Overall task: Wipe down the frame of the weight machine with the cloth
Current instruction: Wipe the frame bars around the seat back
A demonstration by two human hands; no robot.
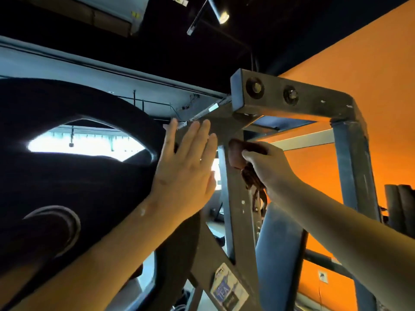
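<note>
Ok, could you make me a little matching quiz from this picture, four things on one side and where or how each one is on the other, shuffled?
Things:
1 cloth
2 left hand
3 wall
4 bolts

Place, colour or state:
a orange
b on the top beam
c bunched in the right hand
d flat, fingers straight

Pairs: 1-c, 2-d, 3-a, 4-b

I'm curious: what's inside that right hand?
A brown cloth, bunched in the right hand and pressed against the frame. The hand covers the cloth's middle.
</note>
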